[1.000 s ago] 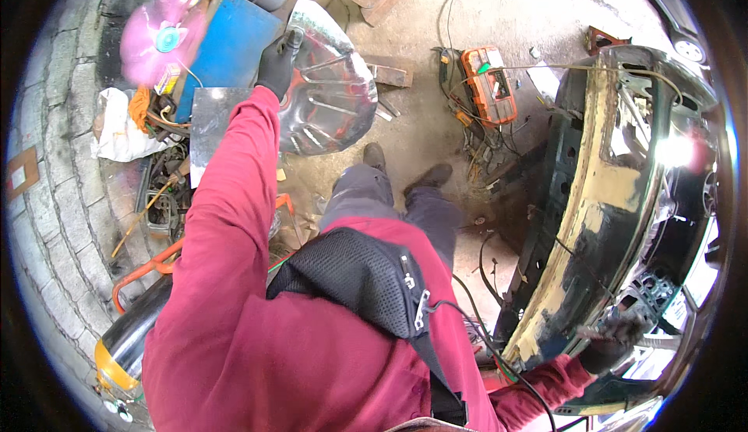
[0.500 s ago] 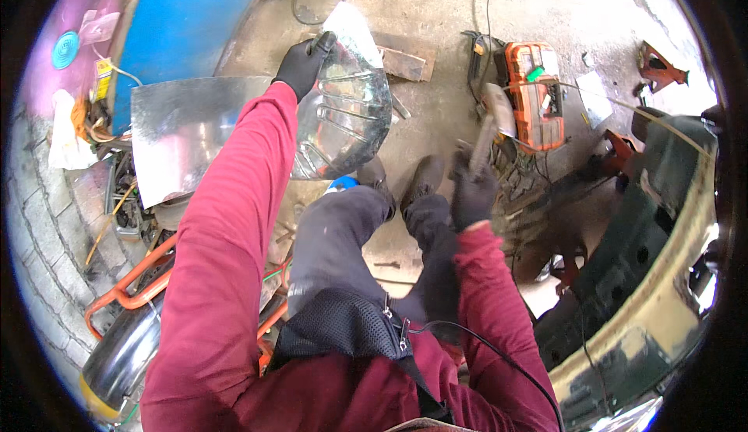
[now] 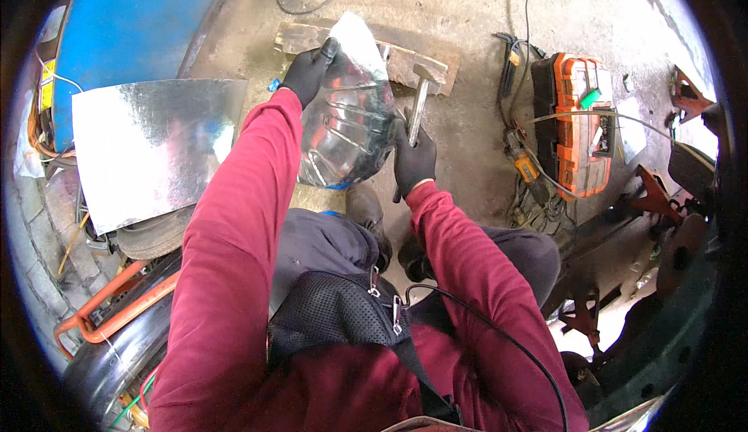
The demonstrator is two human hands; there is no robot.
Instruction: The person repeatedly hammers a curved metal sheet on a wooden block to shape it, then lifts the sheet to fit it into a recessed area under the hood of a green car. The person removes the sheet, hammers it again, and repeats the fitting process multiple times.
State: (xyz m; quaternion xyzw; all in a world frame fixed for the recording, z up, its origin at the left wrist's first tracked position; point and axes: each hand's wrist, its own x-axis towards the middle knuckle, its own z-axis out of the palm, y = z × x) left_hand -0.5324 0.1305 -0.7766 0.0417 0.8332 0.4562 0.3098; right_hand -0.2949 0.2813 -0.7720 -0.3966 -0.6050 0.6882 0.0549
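Note:
My left hand point(image 3: 309, 74), in a black glove, is closed on the upper edge of a shiny curved metal panel point(image 3: 333, 124) with several pressed ribs. The panel is tilted in front of my legs. My right hand point(image 3: 414, 157), also gloved, grips a hammer point(image 3: 418, 109) by its metal handle, with the head pointing away from me. The hand is close beside the panel's right edge; whether it touches the edge, I cannot tell. Beyond the panel, a worn wooden board point(image 3: 304, 37) lies on the concrete floor.
At left, a flat sheet of bare metal point(image 3: 156, 144) rests above a tyre point(image 3: 160, 233), near a blue panel point(image 3: 140, 27) and an orange tubular frame point(image 3: 117, 299). An orange and black toolbox point(image 3: 573, 128), a corded power tool point(image 3: 523, 165) and red stands point(image 3: 654, 194) are at right.
My right hand has brought the hammer leftward, from beside my right leg to the panel's right edge. My left hand keeps its hold on the panel. My view has shifted.

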